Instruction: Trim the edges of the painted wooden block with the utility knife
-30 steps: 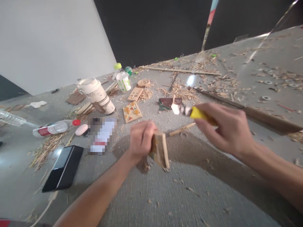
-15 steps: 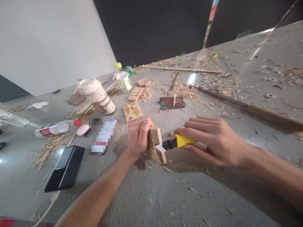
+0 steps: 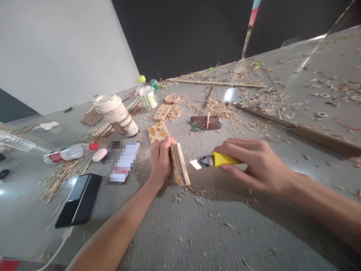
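Fingers wrapped round its far end, my left hand [image 3: 161,160] holds a small wooden block [image 3: 179,165] on edge, with orange colour on its left side. My right hand [image 3: 258,163] grips a yellow utility knife [image 3: 224,159] with a black front. The short pale blade points left toward the block, with a small gap between them. Just beyond my left hand lies a painted wooden piece [image 3: 158,130]. Wood shavings are scattered on the grey surface beneath the block.
A phone [image 3: 124,162], a black device [image 3: 79,199], a red-capped bottle [image 3: 67,152] and a patterned cup [image 3: 118,114] lie or stand left. Farther back are a yellow-capped bottle [image 3: 147,94], a carved wood piece [image 3: 162,112] and dark sandpaper [image 3: 205,123]. A long strip [image 3: 265,114] lies right.
My left hand has shifted slightly left with the block, which has turned so that more of its edge face shows. The knife blade has come off the block and moved a little right.
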Available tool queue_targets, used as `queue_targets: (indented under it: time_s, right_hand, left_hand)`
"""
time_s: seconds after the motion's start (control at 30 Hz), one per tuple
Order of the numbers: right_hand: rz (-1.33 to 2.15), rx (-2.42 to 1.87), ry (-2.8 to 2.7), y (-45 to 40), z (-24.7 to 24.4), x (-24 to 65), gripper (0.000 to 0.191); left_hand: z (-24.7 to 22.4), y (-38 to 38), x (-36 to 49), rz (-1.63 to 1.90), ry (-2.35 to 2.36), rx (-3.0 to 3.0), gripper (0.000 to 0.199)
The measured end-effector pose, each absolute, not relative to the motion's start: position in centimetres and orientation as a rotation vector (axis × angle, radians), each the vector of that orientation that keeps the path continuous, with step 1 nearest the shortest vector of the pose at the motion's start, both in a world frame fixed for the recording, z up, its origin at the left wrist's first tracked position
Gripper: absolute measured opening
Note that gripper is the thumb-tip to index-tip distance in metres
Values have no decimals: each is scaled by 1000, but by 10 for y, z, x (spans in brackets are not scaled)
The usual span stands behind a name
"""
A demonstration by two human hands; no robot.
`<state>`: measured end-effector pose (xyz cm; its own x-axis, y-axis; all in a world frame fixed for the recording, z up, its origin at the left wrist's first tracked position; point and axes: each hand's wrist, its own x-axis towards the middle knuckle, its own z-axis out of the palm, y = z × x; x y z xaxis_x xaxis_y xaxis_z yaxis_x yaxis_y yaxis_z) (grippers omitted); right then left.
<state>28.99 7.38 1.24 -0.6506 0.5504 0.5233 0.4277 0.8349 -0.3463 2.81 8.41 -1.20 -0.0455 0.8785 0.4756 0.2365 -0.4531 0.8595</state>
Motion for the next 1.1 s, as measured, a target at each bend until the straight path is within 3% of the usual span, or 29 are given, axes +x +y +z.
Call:
queue_targets:
  time_s: [0.3, 0.7, 0.93, 1.1]
  right_hand:
    - [452, -544, -2551, 68, 11, 285, 20]
    - [13, -662, -2470, 69, 11, 282, 17]
    - [20, -953, -2178, 76, 19, 294, 11]
    - [170, -690, -2372, 76, 18, 293, 13]
  left_hand:
    - [-14, 85, 28, 1520, 1190, 1699, 59]
    - [-15, 88, 24, 1569, 1130, 1785, 57]
    - [-8, 77, 30, 1466, 993, 1982, 55]
    - [-11, 82, 29, 1500, 1104, 1777, 57]
